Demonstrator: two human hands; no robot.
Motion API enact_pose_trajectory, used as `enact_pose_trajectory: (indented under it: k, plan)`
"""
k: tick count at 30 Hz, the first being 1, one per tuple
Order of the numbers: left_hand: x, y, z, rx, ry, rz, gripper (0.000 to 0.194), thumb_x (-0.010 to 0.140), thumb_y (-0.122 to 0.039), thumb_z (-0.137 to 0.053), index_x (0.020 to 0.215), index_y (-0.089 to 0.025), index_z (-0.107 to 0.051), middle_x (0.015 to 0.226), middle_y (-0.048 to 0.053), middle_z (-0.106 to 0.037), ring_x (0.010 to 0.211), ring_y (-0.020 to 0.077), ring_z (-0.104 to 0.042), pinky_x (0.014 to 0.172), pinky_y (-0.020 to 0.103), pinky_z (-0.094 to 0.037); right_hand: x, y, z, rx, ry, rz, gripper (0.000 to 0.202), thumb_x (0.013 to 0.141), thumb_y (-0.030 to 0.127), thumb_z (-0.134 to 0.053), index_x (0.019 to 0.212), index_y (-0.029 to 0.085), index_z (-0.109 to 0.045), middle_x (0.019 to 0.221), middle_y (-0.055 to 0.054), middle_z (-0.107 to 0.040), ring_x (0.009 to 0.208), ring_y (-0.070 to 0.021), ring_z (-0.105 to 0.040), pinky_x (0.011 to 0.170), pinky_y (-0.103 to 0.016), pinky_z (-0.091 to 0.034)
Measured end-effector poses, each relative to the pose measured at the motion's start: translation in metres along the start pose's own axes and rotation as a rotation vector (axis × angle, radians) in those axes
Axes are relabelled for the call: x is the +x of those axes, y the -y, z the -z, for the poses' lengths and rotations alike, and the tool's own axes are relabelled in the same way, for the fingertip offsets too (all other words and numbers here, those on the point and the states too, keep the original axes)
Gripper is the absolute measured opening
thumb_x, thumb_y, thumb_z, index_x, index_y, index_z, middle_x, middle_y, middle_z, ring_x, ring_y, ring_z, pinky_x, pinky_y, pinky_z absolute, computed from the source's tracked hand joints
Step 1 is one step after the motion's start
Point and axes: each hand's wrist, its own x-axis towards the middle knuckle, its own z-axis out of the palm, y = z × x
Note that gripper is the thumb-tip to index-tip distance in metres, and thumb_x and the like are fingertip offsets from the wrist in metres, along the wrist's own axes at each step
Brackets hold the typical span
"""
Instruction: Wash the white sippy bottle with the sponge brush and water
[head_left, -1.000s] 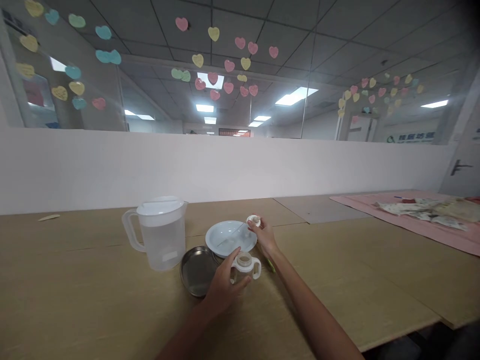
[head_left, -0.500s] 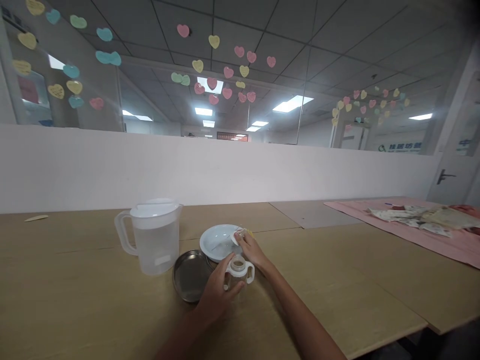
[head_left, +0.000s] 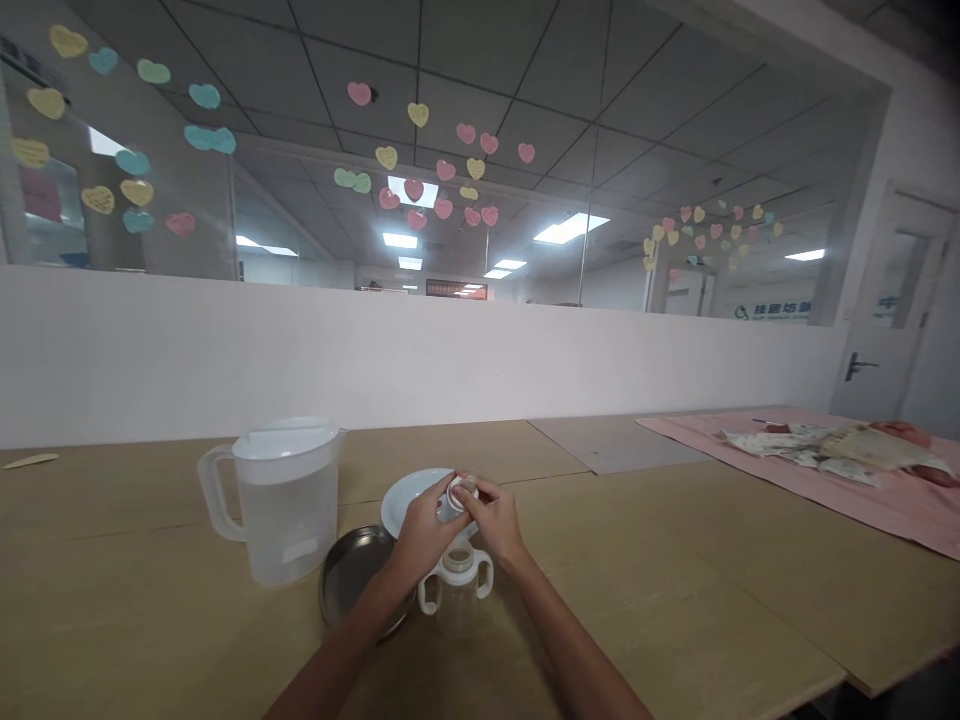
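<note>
My left hand and my right hand meet in front of me, the fingers of both closed round a white bottle cap. A clear part seems to be attached to the cap, but the fingers partly cover it. Just below the hands, a clear baby bottle with two white handles stands upright on the table, its mouth uncovered. Behind the hands lies a white plate, partly hidden by them. To the left of the bottle is a dark metal tray, overlapped by my left forearm.
A translucent plastic jug with a lid and liquid inside stands at the left on the wooden table. Far right, a pink cloth carries several pieces of fabric. A low white wall runs along the back.
My left hand has let go of the baby bottle and taken hold of the cap together with my right hand. The cap has moved slightly left and nearer. The view has shifted a little.
</note>
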Motion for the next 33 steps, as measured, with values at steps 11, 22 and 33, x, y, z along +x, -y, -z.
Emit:
enact_pose_trajectory:
  k: [11, 22, 33]
  plan:
    - [0.023, -0.008, 0.016, 0.068, 0.242, -0.096, 0.041, 0.073, -0.039, -0.058, 0.111, -0.022, -0.060, 0.104, 0.005, -0.066, 0.096, 0.0216, -0.058, 0.086, 0.030, -0.041, 0.007, 0.002, 0.005, 0.259, -0.088, -0.222, 0.031, 0.065, 0.043, -0.065, 0.070, 0.013, -0.069, 0.066, -0.004, -0.065, 0.062, -0.0150, -0.056, 0.056, -0.024, -0.042]
    - [0.027, 0.019, 0.038, 0.414, 0.276, -0.045, 0.040, 0.075, -0.044, -0.050, 0.101, -0.017, -0.063, 0.099, 0.010, -0.058, 0.096, 0.0235, -0.053, 0.088, 0.034, -0.039, 0.015, -0.028, 0.024, -0.134, -0.124, -0.213, 0.035, 0.071, 0.050, -0.054, 0.072, 0.016, -0.065, 0.082, -0.007, -0.062, 0.082, -0.0201, -0.054, 0.072, -0.031, -0.043]
    - [0.019, 0.049, 0.024, 0.759, 0.413, 0.096, 0.030, 0.071, -0.028, -0.050, 0.093, -0.014, -0.064, 0.090, 0.014, -0.066, 0.090, 0.0283, -0.057, 0.080, 0.037, -0.040, -0.002, -0.033, 0.013, -0.947, 0.129, -0.079, 0.016, 0.065, 0.032, -0.065, 0.076, 0.020, -0.066, 0.071, -0.003, -0.066, 0.085, -0.0204, -0.053, 0.084, -0.033, -0.028]
